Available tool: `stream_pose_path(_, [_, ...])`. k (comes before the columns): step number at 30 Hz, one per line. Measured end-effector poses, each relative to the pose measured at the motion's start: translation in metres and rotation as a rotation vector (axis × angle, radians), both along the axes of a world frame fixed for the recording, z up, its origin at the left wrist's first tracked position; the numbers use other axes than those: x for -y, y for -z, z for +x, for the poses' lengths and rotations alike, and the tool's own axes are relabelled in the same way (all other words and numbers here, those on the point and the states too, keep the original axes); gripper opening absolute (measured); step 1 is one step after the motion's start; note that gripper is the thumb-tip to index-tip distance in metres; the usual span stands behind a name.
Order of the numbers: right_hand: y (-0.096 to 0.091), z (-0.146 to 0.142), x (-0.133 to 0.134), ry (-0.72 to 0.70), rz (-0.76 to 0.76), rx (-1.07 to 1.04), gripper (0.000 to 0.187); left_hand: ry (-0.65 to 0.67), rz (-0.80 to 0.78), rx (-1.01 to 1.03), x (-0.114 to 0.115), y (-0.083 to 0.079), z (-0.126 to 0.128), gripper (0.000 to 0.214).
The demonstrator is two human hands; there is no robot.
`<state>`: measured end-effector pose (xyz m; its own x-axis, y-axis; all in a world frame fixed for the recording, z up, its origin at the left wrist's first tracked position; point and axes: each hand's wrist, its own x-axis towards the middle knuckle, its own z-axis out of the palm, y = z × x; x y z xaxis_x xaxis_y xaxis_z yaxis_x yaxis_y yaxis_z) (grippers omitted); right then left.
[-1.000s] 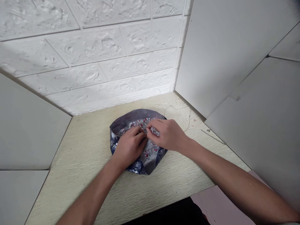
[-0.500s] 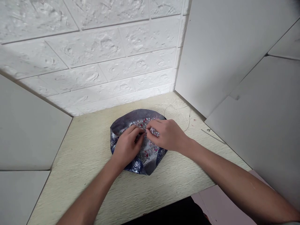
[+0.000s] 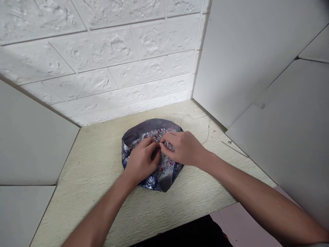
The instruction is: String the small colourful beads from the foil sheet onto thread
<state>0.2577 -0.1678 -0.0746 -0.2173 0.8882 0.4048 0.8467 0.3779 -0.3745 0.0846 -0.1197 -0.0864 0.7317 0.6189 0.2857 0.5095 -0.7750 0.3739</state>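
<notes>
A shallow bag with rolled-down sides (image 3: 154, 124), grey inside with a blue rose pattern outside, rests on the table. Loose beads (image 3: 168, 168) in clear, pink and red lie in it. Over its left part is my left hand (image 3: 144, 157), closed, with thumb and fingers pinched. My right hand (image 3: 181, 147) comes in from the right and is also pinched, its fingertips meeting those of the left above the beads. Whatever sits between the fingertips is too small to make out.
The pale wooden table (image 3: 97, 164) meets a white brick-patterned wall (image 3: 123, 65) at the back. White panels (image 3: 244, 68) flank it on both sides. A thin thread (image 3: 209, 127) and a thin grey stick (image 3: 234, 149) lie to the right of the bag.
My left thumb and fingers have curled in closer to the right fingertips. The right hand keeps its pinch in nearly the same place.
</notes>
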Motion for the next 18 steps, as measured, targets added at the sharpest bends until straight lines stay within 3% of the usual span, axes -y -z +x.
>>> stream_pose_path(18, [0.0002, 0.002, 0.0012, -0.09, -0.02, 0.048, 0.026, 0.027, 0.037, -0.043, 0.0005, 0.0005, 0.0, 0.013])
